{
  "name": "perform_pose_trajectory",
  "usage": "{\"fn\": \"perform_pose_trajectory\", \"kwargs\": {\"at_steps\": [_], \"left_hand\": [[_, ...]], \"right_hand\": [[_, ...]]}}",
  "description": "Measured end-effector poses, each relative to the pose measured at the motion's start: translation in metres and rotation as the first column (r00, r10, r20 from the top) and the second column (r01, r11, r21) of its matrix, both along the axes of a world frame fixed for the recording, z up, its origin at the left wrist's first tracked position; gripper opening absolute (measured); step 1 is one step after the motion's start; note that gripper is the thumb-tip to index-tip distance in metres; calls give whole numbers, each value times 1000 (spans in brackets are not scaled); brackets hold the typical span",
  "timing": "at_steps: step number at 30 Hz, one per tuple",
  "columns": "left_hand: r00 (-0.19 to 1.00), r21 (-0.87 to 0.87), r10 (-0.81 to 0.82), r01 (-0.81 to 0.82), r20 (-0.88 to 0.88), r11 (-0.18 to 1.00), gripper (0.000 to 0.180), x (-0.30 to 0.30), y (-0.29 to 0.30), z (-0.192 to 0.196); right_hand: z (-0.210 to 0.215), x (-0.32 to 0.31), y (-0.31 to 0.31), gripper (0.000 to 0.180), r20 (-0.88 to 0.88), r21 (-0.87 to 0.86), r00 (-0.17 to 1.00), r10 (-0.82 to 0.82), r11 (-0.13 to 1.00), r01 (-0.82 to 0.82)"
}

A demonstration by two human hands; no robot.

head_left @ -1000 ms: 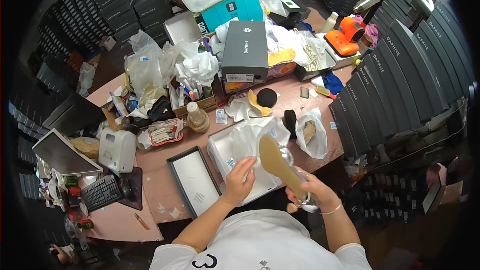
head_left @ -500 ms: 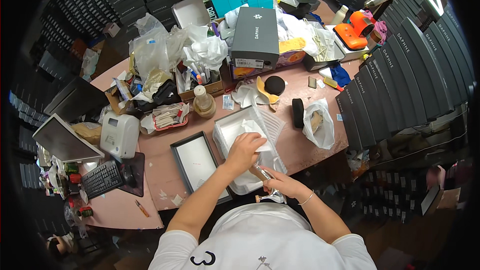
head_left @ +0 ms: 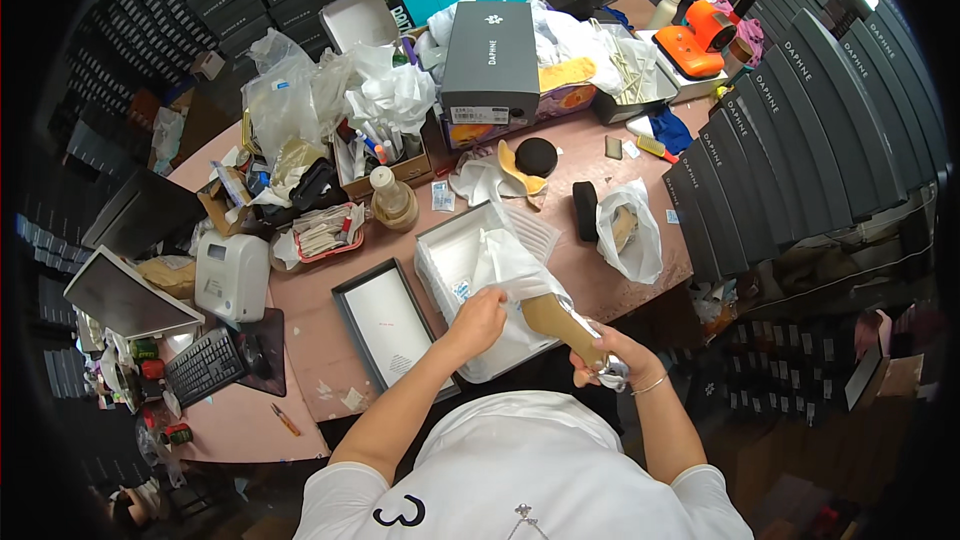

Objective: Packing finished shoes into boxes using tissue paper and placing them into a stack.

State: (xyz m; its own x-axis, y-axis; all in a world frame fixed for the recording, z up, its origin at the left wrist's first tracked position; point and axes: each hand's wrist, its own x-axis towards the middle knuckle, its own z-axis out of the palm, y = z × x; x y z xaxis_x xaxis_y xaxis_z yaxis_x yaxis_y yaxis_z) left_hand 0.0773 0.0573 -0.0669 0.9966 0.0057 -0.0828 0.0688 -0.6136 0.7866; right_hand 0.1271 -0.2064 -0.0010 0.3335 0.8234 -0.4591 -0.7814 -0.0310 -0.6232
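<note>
Pink tabletop [head_left: 300,370] is spreading through a room crowded with dark boxes. Nearest, two bare hands are working in front of one white shirt [head_left: 530,470]. The right hand [head_left: 612,355] is gripping one shoe [head_left: 555,322] by its heel end, tan sole facing up. The left hand [head_left: 480,320] is closing narrowly, pinching one piece of white paper [head_left: 505,260] near the shoe's toe. That toe is hanging over one open white box [head_left: 447,240]; the heel is sticking out past its near right edge. One dark-rimmed tray [head_left: 385,315] is lying just left of the box. Farther left, one keyboard [head_left: 205,365], one mouse [head_left: 255,358] and one monitor [head_left: 130,295] are sitting. Beyond the box, one white bag [head_left: 640,250] is standing to the right, one bottle [head_left: 388,190] to the left. Farther back, one grey shoebox [head_left: 490,55] is resting among clutter, left of one orange device [head_left: 695,45].
</note>
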Motion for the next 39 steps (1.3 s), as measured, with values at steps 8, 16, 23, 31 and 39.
{"fn": "perform_pose_trajectory", "kwargs": {"at_steps": [8,16,23,31,39], "left_hand": [[985,373,-165,175,-59,911,21,26,-30,-82],[974,260,-197,219,-108,940,16,27,-23,-73],[952,-144,307,-307,-22,941,29,-5,46,21],[958,422,-89,-36,273,906,64,6,15,32],[985,-74,55,-43,162,996,44,15,8,-16]], "right_hand": [[1,1,-9,79,66,-116,992,112,988,-104],[-25,2,-10,73,-28,-57,999,-44,997,43],[-25,23,-8,73,0,-52,1000,-30,998,30],[-20,17,5,66,-15,-95,998,57,994,-58],[-21,15,16,62,-6,-41,999,44,998,-45]]}}
